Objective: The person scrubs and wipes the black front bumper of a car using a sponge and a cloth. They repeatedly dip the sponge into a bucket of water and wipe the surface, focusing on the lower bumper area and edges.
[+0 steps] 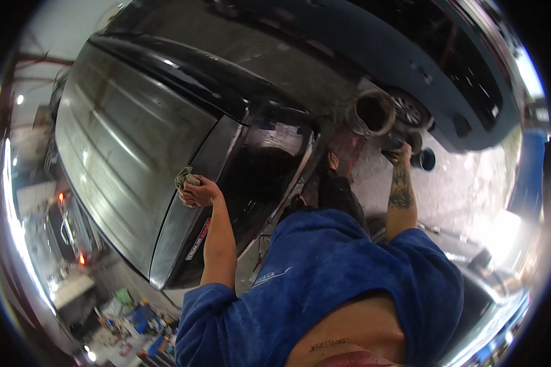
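Note:
My left hand (199,191) grips a crumpled grey-green cloth (184,177) over the rear or front edge of a vehicle's roof (133,133). The ribbed roof has a dull, patchy grey finish, while the body and the glass (257,160) below are glossy black. Away from the vehicle, my right hand (403,151) hangs low with its fingers curled around a dark thing (389,156), which is too blurred to name. Close behind that hand stands a dark bucket (425,159).
A large round drum (374,112) with a dirty rim stands on the floor in front of me. Past it is a dark car (408,73) with an alloy wheel (406,110). Assorted clutter (137,321) lies at lower left. Another vehicle (468,275) is behind my right side.

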### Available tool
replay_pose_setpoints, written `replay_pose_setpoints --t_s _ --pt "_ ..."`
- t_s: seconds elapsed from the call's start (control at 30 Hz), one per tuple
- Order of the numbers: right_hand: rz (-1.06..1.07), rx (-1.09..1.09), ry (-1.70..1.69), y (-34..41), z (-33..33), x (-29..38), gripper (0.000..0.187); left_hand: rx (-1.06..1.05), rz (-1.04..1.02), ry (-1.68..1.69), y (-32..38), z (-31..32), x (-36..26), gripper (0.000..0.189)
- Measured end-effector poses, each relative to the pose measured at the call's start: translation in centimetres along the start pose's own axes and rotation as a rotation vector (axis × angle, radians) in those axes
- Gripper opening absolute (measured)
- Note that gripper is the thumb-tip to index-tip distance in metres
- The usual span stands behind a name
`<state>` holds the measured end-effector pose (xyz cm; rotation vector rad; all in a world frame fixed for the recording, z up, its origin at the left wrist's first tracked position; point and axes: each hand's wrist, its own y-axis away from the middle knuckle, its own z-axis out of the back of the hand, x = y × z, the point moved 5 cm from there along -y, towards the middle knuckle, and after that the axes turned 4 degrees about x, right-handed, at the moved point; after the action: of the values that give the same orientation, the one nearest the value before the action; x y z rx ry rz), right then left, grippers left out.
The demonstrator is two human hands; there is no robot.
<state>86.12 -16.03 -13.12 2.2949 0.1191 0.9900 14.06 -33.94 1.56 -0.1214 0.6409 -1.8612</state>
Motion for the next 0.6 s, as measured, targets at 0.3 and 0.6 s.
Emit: replay_pose_setpoints --t_s 0.3,0.6 --pt "-0.063 -0.057 0.340 -17.4 1.7 2.2 0.037 0.010 0.035 -0.117 -0.2 0.1 0.8 0.049" --pt "-0.313 -0.591 -0.136 -25.2 4.9 1.7 0.024 -0.025 -0.025 -0.140 -0.5 0.3 1.3 0.046"
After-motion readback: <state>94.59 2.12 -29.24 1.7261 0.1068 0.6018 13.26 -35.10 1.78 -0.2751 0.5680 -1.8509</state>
